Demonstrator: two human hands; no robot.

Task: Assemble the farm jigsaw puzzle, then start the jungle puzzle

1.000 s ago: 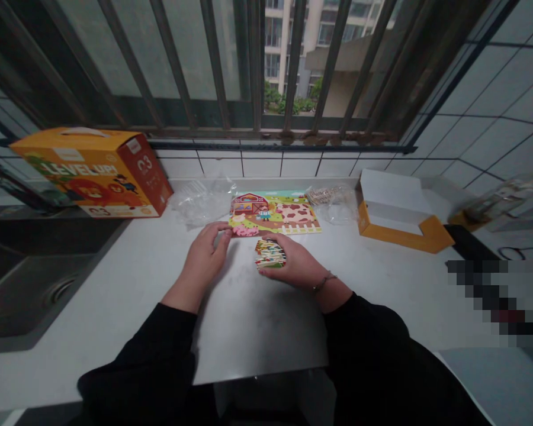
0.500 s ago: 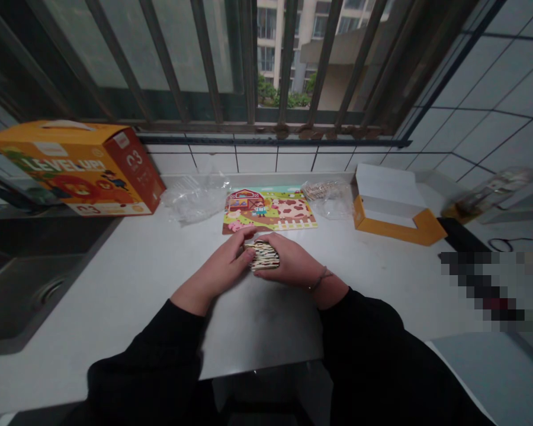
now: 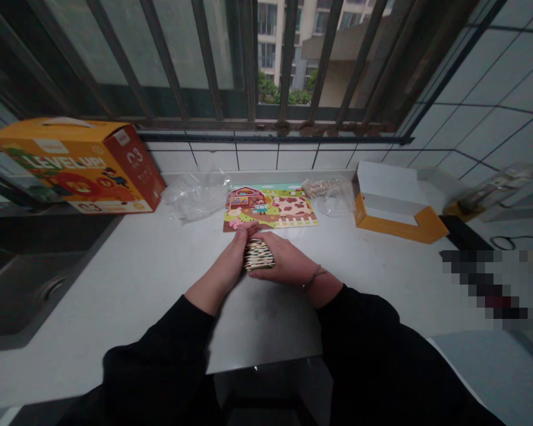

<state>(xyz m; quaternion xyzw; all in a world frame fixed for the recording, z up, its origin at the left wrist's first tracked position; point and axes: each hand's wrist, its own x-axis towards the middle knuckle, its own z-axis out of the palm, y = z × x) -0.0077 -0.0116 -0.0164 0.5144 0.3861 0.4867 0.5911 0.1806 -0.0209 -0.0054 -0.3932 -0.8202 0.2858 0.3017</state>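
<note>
Between my hands is a stack of thin puzzle pieces [image 3: 259,255], its pale and dark edges facing me. My right hand [image 3: 285,255] wraps around the right side, thumb low and fingers over the top. Against the left side presses my left hand [image 3: 231,260], palm inward, its fingers reaching past the far side. Just beyond lies a colourful farm picture [image 3: 288,207] showing a barn, a cow and a pig. The fingertips of my left hand overlap its lower edge in view; whether they touch it I cannot tell.
On the left stand an orange carry box [image 3: 71,171] and a sink [image 3: 9,278]. Clear plastic bags [image 3: 195,198] lie left of the picture, and another bag with pieces [image 3: 326,192] lies right of it. An opened orange-and-white box [image 3: 391,219] sits further right on the white counter [image 3: 160,260].
My left thumb has moved off the front of the stack, and the left hand now lies flatter along its side. The stack and right hand have shifted slightly left.
</note>
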